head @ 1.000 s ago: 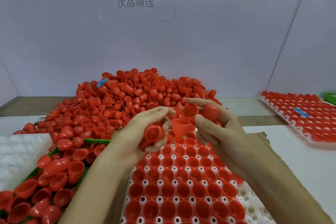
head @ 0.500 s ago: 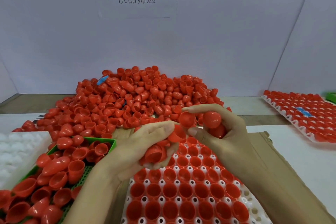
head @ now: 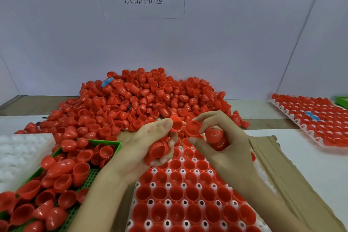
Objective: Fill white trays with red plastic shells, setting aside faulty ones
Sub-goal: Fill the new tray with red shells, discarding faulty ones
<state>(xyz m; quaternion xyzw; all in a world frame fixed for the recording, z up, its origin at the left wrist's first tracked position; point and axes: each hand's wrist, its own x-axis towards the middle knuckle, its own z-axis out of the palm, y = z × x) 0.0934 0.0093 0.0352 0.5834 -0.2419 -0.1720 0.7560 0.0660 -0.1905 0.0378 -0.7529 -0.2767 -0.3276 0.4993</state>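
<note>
2 bare hands: L hand (head: 150,143) & R hand (head: 226,149), each on a bare forearm, L forearm (head: 105,194) & R forearm (head: 263,199), both cut off by the bottom of the view. Fingers slim; nails short where visible.

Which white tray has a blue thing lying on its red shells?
The full tray far to the right. A blue scrap lies on its red shells; the nearer tray in front shows only red and white.
</note>
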